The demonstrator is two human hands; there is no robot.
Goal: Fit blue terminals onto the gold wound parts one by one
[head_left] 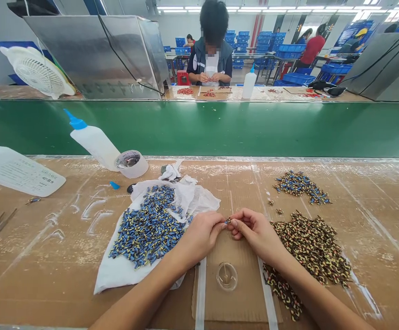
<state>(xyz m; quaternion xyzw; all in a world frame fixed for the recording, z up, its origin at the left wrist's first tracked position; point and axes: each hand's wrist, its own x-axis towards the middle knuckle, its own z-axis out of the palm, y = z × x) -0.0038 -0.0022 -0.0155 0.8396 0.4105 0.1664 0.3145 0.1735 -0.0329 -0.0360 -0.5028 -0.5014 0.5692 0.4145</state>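
My left hand point(201, 234) and my right hand point(256, 231) meet at the middle of the bench, fingertips pinched together on one small blue part point(227, 221). Left of my hands a heap of small blue and yellow parts point(149, 227) lies on a white cloth point(117, 270). To the right lies a heap of dark, yellow-speckled parts point(311, 245). A smaller pile of blue parts point(300, 185) sits farther back on the right. A small clear round dish point(226, 276) rests on a cardboard pad point(243, 293) just below my hands.
A white squeeze bottle with a blue tip point(94, 142) leans beside a tape roll point(132, 163) at the back left. A white plastic jug point(17, 170) lies at far left. A green conveyor belt point(220, 128) runs behind the bench. Across it a seated person point(211, 55) works.
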